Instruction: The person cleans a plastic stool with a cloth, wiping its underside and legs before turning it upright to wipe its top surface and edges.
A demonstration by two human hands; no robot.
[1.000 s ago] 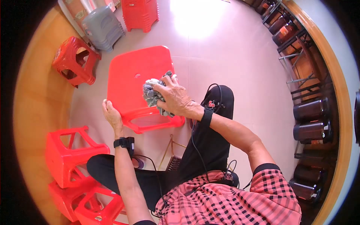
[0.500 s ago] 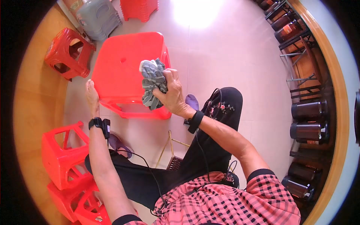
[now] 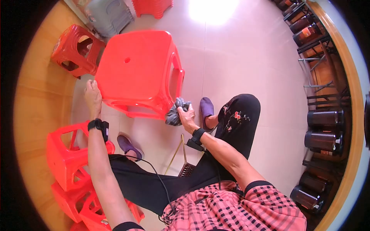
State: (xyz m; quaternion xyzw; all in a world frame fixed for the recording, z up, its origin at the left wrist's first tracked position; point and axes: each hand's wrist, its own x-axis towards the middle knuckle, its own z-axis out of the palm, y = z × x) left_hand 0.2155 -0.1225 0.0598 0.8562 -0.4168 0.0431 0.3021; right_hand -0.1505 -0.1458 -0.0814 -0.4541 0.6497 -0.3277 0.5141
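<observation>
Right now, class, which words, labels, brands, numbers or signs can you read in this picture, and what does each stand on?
No text can be read.
Orange label on a dark container at the upper right: too small and blurred to read.
Small sticker on a red stool at the lower left: too small to read.

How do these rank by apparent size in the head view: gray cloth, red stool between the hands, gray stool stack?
Red stool
Gray stool stack, cut off by the picture edge
Gray cloth
</observation>
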